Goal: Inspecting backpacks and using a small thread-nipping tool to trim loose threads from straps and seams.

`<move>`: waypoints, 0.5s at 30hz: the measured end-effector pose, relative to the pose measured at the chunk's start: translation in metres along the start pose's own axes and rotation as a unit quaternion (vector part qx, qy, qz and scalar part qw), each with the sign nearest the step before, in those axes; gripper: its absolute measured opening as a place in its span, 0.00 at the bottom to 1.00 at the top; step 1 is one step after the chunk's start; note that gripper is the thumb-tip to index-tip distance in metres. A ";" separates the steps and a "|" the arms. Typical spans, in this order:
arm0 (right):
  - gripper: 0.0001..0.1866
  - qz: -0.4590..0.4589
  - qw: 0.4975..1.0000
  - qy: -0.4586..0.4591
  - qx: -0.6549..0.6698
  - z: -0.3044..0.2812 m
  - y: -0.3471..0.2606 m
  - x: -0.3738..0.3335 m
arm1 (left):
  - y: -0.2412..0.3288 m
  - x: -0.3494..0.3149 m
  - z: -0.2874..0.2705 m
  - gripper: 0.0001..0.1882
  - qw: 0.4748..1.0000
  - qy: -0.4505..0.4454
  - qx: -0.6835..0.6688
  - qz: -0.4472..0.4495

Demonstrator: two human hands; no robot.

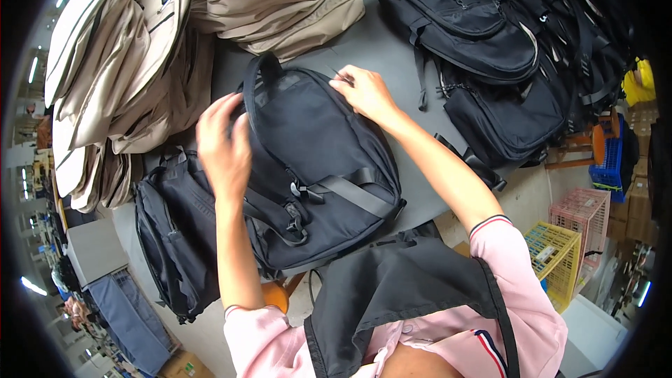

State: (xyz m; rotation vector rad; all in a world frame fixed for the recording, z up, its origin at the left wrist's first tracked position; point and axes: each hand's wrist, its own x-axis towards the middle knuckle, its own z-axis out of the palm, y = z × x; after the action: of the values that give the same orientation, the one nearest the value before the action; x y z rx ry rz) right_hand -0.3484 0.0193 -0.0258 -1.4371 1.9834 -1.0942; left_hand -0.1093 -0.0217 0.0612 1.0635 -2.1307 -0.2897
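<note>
A black backpack [322, 126] lies on the grey table in front of me, its shoulder straps and buckles facing up. My left hand [225, 147] is at the backpack's left side, beside the padded strap [253, 98]. Its fingers are apart and slightly blurred, with nothing visible in them. By the backpack's upper right edge, my right hand [364, 94] has its fingers closed together. A thin dark tip pokes out from them; the rest of that thing is hidden in the hand.
Another black backpack [175, 224] lies at the left, by the table edge. Tall piles of beige bags [280, 7] stand at the back and left. Black backpacks [462, 21] are heaped at the right. Yellow [556, 252] and pink crates [584, 210] stand beyond the table's right side.
</note>
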 end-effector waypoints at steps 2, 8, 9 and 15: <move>0.17 0.040 0.999 -0.015 0.010 0.018 -0.008 0.020 | -0.004 0.025 0.028 0.11 0.996 -0.072 -0.021 0.043; 0.17 0.185 0.977 -0.057 -0.090 0.058 -0.001 0.040 | -0.073 0.087 0.116 0.12 0.930 -0.327 0.124 0.114; 0.17 0.179 0.978 -0.050 -0.095 0.059 -0.001 0.039 | -0.074 0.091 0.126 0.13 0.915 -0.364 0.141 0.104; 0.17 0.168 0.982 -0.006 -0.085 0.063 0.015 0.036 | -0.063 0.113 0.151 0.16 0.792 -0.539 0.242 0.152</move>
State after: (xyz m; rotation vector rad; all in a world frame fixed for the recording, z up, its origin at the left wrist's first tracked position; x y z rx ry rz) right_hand -0.3227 -0.0334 -0.0713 -1.1241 2.2529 -0.7823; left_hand -0.2205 -0.1658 -0.0191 0.8548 -3.5215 -0.2091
